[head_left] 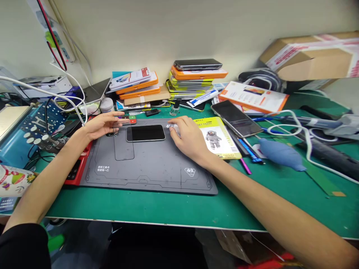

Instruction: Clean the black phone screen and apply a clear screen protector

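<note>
My left hand (104, 124) is over the mat's upper left, its fingers at the top of a clear screen protector (124, 147) with a thin dark border. The protector appears held by its upper end, though the exact grip is hard to see. A phone (146, 133) with a dark screen lies face up on the grey work mat (157, 168), just right of the protector. Beyond the phone's right end my right hand (187, 136) rests with bent fingers, thumb and forefinger apart. Something pale shows between them, too unclear to name.
A yellow battery packet (221, 140) lies beside my right wrist. Farther right are a dark phone (238, 117), a blue air blower (280, 154) and cables. Stacked boxes (137, 84) line the wall, near a small glass bottle (175, 109). Blue equipment (17, 134) stands left.
</note>
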`<state>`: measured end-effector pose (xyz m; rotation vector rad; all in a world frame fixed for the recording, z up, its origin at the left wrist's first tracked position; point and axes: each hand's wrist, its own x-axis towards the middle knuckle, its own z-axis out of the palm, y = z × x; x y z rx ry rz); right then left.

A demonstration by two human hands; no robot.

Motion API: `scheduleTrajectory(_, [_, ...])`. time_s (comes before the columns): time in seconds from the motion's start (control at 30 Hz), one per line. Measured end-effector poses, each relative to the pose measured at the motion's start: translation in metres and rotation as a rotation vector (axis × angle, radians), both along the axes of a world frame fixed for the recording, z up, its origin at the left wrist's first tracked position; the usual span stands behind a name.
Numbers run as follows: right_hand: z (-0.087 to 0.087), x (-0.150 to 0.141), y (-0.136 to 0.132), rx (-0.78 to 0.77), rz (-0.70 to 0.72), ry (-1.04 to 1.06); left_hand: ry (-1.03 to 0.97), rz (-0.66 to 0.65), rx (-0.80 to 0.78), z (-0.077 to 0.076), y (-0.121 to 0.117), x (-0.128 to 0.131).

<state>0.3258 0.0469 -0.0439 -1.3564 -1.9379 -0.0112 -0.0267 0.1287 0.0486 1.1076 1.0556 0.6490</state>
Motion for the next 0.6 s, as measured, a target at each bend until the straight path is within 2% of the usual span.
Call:
scheduleTrajectory(0.2, [-0.002,0.001,0.0,0.001,-0.024,-0.011,0.036,-0.036,-0.024,0.009,0.003,-0.004])
scheduleTrajectory(0.37, [-0.002,0.001,0.0,-0.004,-0.044,-0.014,0.11,0.115,0.086,0.021,0.006,-0.007])
scheduleTrajectory(0.6, [-0.001,0.0,-0.001,-0.008,-0.032,-0.021,0.393,0.241,0.297,0.029,0.004,-0.011])
